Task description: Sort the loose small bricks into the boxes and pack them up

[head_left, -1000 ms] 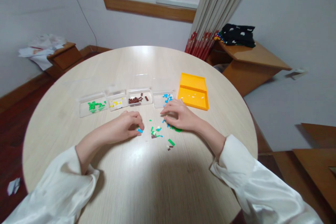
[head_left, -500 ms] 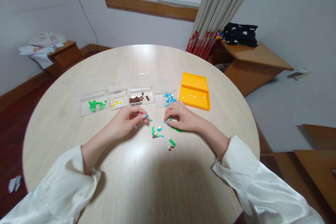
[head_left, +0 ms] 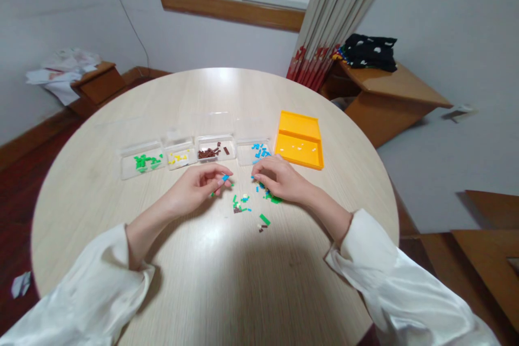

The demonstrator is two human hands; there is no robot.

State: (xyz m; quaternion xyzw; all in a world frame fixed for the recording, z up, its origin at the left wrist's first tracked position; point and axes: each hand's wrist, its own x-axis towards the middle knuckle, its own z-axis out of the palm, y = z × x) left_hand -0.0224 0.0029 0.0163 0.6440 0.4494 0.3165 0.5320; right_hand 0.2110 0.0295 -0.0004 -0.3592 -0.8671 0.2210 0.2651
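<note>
My left hand pinches a small blue building brick between thumb and fingertips, just above the table. Across from it, my right hand is closed in a pinch on a tiny blue brick. Below the right palm lie blue and green bricks, partly hidden by the hand. Between and below the hands sits a small cluster of green, white, blue and brown bricks. A longer green brick lies nearer me, with brown and white pieces beside it.
Clear trays hold green bricks, yellow bricks, brown bricks and blue bricks, in a row beyond my hands. An open yellow box with several white pieces stands to their right. All rest on a round wooden table.
My right hand has lifted slightly, a tiny blue brick at its fingertips, uncovering more bricks under it. More of the blue brick shows in my left fingers.
</note>
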